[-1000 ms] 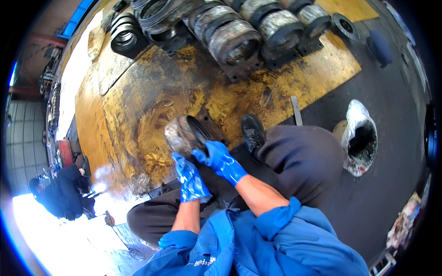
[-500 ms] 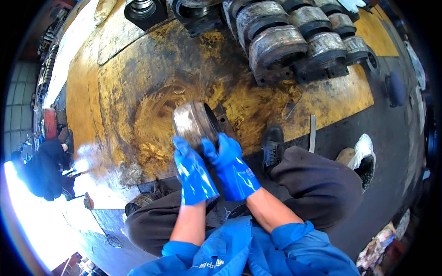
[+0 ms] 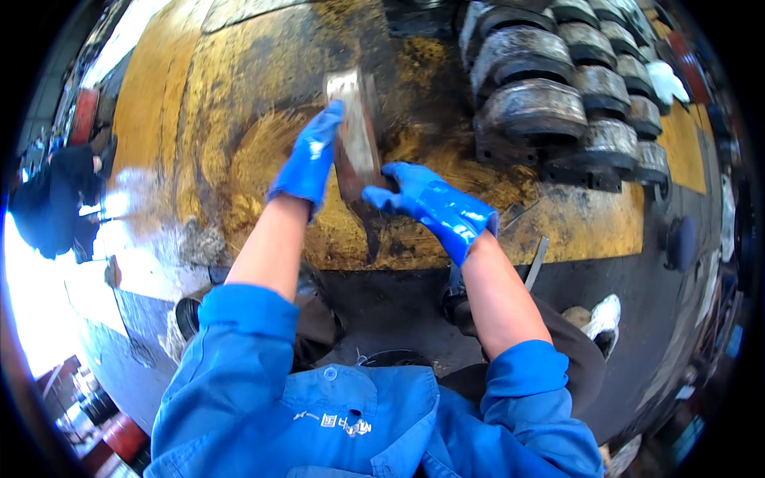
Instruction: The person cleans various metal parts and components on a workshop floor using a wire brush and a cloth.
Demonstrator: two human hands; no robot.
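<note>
A worn metal bearing housing (image 3: 356,135), its broad curved band bright and its sides dark, stands over the stained yellow board, slightly smeared by motion. Along its left side lies my left hand (image 3: 309,155) in a blue rubber glove, fingers pressed against the metal near the far end. My right hand (image 3: 426,199), gloved the same way, grips the near right end, with its thumb across the dark lower part and its fingers at the side. The palms and the underside of the housing are hidden.
Several similar housings (image 3: 534,111) stand in rows at the far right. Grimy yellow boards (image 3: 263,72) cover the floor ahead. A flat metal strip (image 3: 537,263) lies by my right knee, and a white bag (image 3: 604,319) beyond it. Another person (image 3: 56,199) crouches at the left beside bright light.
Both hands have carried the housing forward, away from my body, and turned it so its band points ahead. My arms are stretched out further, and the view has shifted.
</note>
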